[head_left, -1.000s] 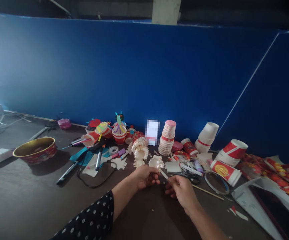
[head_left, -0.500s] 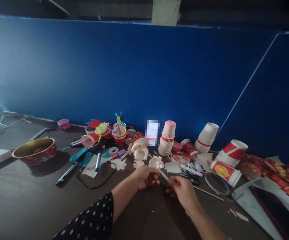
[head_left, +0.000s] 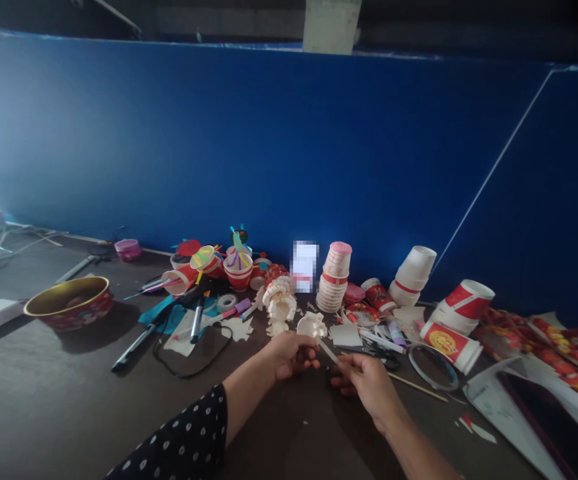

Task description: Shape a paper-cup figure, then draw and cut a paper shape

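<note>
The left hand (head_left: 293,355) and the right hand (head_left: 363,380) work near the middle of the desk (head_left: 269,433), with a narrow white strip (head_left: 329,351) slanting between them. The right hand pinches the strip's end nearer the desk's near edge between thumb and forefinger. The left hand has thumb and forefinger pressed together at the strip's other end, its remaining fingers curled below.

Just beyond the left fingertips, toward the desk's far edge, is a white curled piece (head_left: 311,324), with a ridged white arch (head_left: 279,300) beside it. Farther back, a stack of paper cups (head_left: 333,290) stands near the far edge, in front of the blue partition (head_left: 269,147).

A thin stick (head_left: 419,387) lies to the right of the right hand. Toward the desk's right edge is a dark flat device (head_left: 553,420) in a white tray (head_left: 483,393). Over toward the left edge sit a black-and-silver marker (head_left: 197,320) and, farther out, a gold-lined red bowl (head_left: 71,312).
</note>
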Motion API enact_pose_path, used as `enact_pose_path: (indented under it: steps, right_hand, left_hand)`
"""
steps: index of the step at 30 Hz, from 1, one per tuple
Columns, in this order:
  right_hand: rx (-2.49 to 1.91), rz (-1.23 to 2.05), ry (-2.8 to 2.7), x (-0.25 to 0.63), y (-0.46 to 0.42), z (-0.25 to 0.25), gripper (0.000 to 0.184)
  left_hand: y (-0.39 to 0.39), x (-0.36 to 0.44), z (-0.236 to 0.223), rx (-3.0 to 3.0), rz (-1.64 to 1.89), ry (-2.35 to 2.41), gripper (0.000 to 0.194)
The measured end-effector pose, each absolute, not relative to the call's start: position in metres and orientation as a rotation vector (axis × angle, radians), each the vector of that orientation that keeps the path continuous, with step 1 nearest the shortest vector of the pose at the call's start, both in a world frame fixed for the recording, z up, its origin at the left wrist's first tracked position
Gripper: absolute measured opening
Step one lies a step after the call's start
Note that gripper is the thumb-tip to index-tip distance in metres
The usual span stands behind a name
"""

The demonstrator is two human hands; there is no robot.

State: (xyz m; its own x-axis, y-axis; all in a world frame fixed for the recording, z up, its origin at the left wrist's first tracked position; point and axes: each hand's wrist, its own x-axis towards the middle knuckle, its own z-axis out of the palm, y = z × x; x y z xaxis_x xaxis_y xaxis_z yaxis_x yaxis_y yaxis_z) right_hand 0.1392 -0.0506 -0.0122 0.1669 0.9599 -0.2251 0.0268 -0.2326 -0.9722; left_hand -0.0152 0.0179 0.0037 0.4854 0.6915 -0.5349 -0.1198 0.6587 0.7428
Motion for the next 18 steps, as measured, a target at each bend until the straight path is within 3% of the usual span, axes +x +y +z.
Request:
enact_pose_path:
  steps: [18]
  right_hand:
    - [-1.496, 1.194, -0.999, 0.1357, -0.0512, -0.01, 0.021]
  left_hand:
    - [0.0171, -0.0152, 0.0039, 0.706, 0.55, 0.95, 0.018]
